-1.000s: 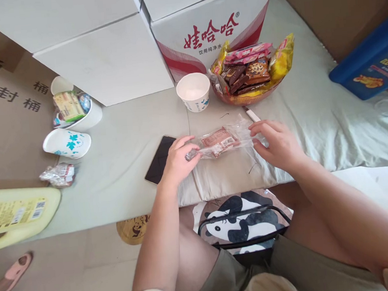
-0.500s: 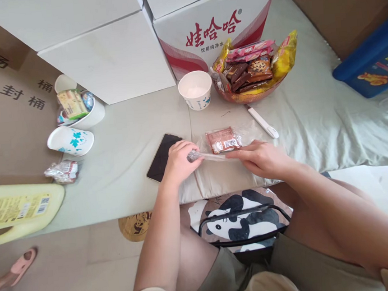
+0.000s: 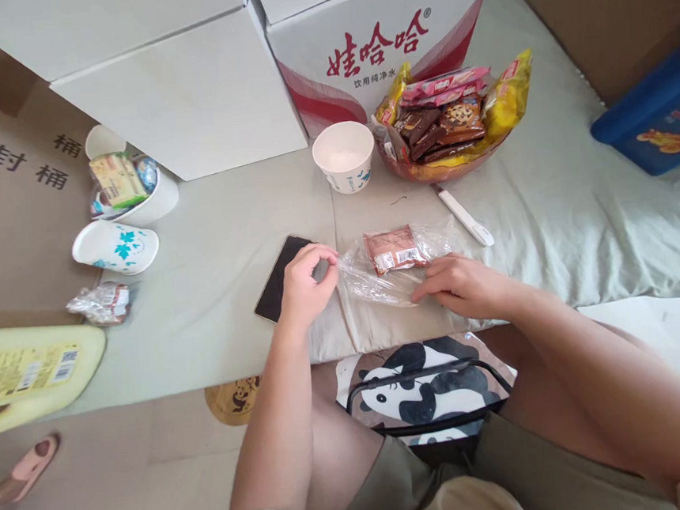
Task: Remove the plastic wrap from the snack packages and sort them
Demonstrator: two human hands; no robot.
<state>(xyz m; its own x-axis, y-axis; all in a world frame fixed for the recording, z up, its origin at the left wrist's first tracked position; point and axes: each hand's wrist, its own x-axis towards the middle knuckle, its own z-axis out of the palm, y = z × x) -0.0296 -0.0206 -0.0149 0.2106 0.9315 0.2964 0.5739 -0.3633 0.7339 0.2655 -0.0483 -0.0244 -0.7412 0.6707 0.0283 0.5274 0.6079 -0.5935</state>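
A small biscuit in a reddish-brown wrapper [image 3: 392, 249] with a white barcode label lies on a crumpled sheet of clear plastic film [image 3: 378, 287]. My left hand [image 3: 308, 281] is closed in a pinch on the left edge of the film, over the black phone [image 3: 277, 286]. At the near right part of the film my right hand [image 3: 465, 285] has its index finger low on the edge, the film apparently caught at its fingertips; the thumb is partly hidden. A white-handled knife [image 3: 464, 216] rests to the right of the film.
Behind stand a paper cup [image 3: 344, 159], a bowl of packaged snacks [image 3: 451, 167] and a white carton [image 3: 379, 53]. To the left are a tipped paper cup [image 3: 119, 246], a wrapped packet [image 3: 101, 304] and a yellow jug [image 3: 34, 369]. A blue container [image 3: 655, 116] stands right.
The film was drawn up in a taut fold between my hands; now it lies spread flatter toward me. My left hand has shifted slightly left, my right hand slightly nearer me.
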